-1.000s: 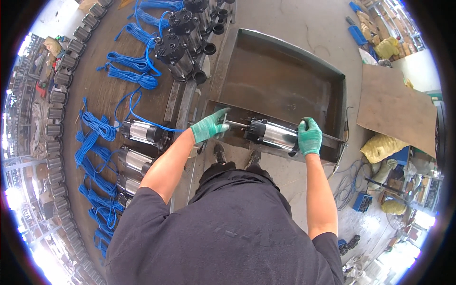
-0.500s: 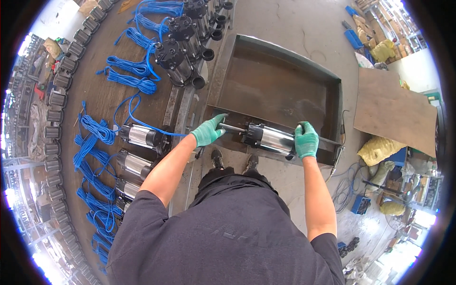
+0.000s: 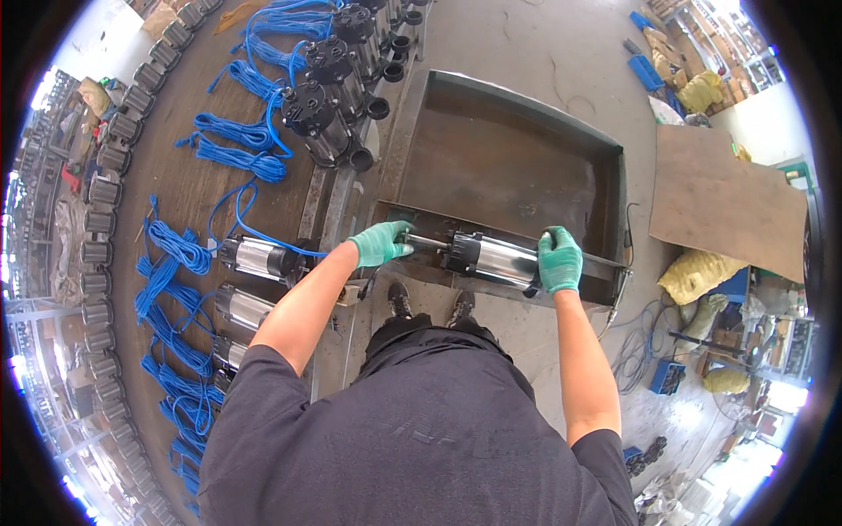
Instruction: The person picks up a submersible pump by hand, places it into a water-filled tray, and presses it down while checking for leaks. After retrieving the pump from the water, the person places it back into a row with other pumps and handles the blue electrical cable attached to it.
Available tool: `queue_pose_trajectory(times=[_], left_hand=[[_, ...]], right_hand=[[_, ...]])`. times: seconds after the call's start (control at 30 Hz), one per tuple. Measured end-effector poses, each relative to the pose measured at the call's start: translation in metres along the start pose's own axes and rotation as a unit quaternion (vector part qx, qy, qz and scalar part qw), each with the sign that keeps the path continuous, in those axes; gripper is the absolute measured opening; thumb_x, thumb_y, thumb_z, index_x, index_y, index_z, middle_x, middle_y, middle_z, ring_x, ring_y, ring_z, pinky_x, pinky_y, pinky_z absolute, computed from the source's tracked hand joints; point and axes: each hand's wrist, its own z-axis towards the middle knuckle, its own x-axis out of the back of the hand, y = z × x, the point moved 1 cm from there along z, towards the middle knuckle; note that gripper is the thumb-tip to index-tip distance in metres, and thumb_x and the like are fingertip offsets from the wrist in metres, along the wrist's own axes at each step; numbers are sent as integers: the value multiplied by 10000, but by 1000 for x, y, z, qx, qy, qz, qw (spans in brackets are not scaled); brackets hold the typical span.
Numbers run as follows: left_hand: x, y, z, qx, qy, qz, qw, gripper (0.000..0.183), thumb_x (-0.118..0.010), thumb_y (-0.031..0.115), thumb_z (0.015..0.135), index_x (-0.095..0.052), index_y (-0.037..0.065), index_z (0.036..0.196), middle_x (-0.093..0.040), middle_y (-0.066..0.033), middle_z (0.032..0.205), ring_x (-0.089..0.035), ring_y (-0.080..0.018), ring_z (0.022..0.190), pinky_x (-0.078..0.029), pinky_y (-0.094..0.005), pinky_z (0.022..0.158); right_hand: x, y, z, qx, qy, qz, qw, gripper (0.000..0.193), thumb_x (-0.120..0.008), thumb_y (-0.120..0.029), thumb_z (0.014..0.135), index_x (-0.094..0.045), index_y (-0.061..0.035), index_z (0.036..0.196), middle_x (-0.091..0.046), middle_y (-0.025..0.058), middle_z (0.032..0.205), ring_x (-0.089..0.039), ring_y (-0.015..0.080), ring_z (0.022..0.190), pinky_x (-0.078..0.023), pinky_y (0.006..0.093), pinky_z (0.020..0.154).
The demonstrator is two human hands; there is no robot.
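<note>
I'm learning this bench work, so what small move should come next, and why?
Perhaps turn the slim silver metal shaft slightly with the left green-gloved hand: that hand is at the shaft's outer end, while the right green-gloved hand touches the opposite end of the shiny steel cylinder with black ends.

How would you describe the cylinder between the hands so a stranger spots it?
Right of the long bench is a big tray. At its near side, a silver cylinder with black ends lies between left hand and right hand. Unlike the cylinders on the bench, it is alone at the tray, its rod pointing left.
</note>
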Motion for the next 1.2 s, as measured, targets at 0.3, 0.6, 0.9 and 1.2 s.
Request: queue_pose_trajectory(times=[0.3,0.6,0.9,1.2], left_hand=[[-7,2,-13,111,-21,-328,938,478,-680,239,955,-569,30,1371,-690,-45,915,-627,-142,753,-522,-285,718],[-16,2,-7,60,40,-171,983,445,-717,353,944,-634,83,1288,-699,-30,996,-652,-138,817,-535,-283,709],[5,14,-9,164,-72,-450,875,338,-679,193,982,-610,67,1287,-684,-60,998,-669,-161,843,-541,-306,636],[-4,15,-1,12,42,351,935,314,-679,363,918,-670,86,1063,-707,-208,925,-680,-418,879,-532,-519,758]], right_hand=[[2,-5,-1,-9,-3,3,1000,170,-625,-183,927,-701,-49,998,-704,179,933,-682,361,849,-536,429,785],[0,2,-1,-9,-3,-2,1000,185,-617,-188,932,-703,-47,1013,-711,174,956,-689,351,860,-539,427,795],[2,-2,2,-4,2,-5,1000,176,-602,-176,935,-700,-42,994,-709,185,947,-683,373,861,-534,436,795],[1,2,-1,-8,0,-2,1000,177,-610,-184,936,-699,-46,1002,-710,181,959,-682,368,859,-534,433,794]])
